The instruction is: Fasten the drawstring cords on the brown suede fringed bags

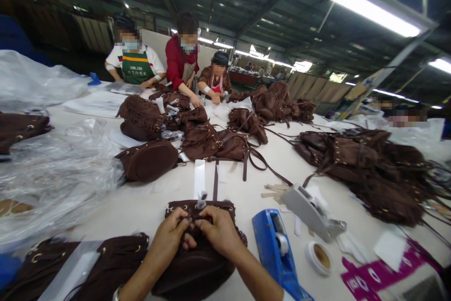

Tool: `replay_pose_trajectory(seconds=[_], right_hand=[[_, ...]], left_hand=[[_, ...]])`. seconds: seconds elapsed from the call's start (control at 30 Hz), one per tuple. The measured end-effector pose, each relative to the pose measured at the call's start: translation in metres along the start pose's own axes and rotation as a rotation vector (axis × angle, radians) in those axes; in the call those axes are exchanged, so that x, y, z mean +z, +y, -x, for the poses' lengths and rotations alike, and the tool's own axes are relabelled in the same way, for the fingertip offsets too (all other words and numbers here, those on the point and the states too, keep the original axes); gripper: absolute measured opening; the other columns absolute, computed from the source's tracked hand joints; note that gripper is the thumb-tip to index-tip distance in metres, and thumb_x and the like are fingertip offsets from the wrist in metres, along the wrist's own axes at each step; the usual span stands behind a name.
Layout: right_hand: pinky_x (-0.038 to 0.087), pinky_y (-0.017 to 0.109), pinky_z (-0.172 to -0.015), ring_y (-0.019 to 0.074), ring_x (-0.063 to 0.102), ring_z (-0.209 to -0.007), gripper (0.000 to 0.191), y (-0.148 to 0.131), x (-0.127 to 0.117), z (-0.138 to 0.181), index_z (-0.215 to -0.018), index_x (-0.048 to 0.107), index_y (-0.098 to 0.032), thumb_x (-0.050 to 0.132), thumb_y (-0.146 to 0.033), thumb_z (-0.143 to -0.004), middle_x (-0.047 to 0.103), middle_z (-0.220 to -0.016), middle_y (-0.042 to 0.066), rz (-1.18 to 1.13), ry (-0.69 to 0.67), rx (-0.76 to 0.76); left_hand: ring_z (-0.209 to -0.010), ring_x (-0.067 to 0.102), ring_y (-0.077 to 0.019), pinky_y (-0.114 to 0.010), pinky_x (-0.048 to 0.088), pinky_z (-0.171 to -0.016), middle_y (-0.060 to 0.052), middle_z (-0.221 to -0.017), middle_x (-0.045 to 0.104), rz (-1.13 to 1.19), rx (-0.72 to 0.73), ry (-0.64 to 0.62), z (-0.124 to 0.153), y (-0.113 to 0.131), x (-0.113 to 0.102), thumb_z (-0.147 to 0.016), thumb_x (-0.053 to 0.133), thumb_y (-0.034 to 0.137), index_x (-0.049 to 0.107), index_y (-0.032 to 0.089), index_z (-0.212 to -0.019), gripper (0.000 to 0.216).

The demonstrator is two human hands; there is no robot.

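A dark brown drawstring bag (197, 263) with metal eyelets along its top lies in front of me on the white table. My left hand (176, 230) and my right hand (218, 230) meet at the bag's upper middle. Both have thumb and fingers pinched on the dark drawstring cord (192, 220), though the cord's exact shape between the fingertips is hard to make out. Just above the fingers a small piece wrapped in whitish plastic (202, 200) sticks up at the bag's rim. A strap (216, 181) runs away from the bag's far edge.
Right of the bag are a blue tape dispenser (275, 249), a grey tape dispenser (310, 209) and a tape roll (319, 258). Brown bags (366, 165) are heaped at right and mid-table (214, 141). Clear plastic (66, 174) covers the left. Three co-workers (183, 64) stand across the table.
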State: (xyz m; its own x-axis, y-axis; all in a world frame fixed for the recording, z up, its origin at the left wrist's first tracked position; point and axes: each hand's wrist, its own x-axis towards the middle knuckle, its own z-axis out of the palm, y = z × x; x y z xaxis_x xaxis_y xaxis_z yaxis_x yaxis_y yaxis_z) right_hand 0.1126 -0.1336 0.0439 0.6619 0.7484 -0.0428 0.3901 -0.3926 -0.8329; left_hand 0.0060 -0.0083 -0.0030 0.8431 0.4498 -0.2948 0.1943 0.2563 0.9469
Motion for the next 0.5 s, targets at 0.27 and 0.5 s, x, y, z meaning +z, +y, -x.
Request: replay_pose_trajectory(seconds=[0.27,0.5], right_hand=[[0.037,0.022,-0.058,0.0124,0.056,-0.058,0.009,0.007,0.003,0.001,-0.072,0.062,-0.019,0.061,-0.022,-0.081,0.061,-0.06,-0.003,0.056,0.02,0.096],[0.036,0.023,-0.057,0.0117,0.054,-0.057,0.009,0.009,0.011,-0.01,-0.066,0.059,-0.019,0.06,-0.015,-0.074,0.059,-0.06,-0.002,0.114,0.104,0.111]], left_hand=[[-0.054,0.066,-0.0136,-0.023,0.047,-0.05,-0.003,-0.079,0.073,0.152,-0.012,0.08,0.009,0.008,0.001,-0.073,0.069,0.052,0.05,0.02,-0.078,0.038],[-0.052,0.064,-0.0137,-0.023,0.045,-0.053,-0.002,-0.072,0.071,0.154,0.034,-0.142,0.014,0.006,-0.001,-0.074,0.073,0.052,0.051,0.02,-0.077,0.039]])
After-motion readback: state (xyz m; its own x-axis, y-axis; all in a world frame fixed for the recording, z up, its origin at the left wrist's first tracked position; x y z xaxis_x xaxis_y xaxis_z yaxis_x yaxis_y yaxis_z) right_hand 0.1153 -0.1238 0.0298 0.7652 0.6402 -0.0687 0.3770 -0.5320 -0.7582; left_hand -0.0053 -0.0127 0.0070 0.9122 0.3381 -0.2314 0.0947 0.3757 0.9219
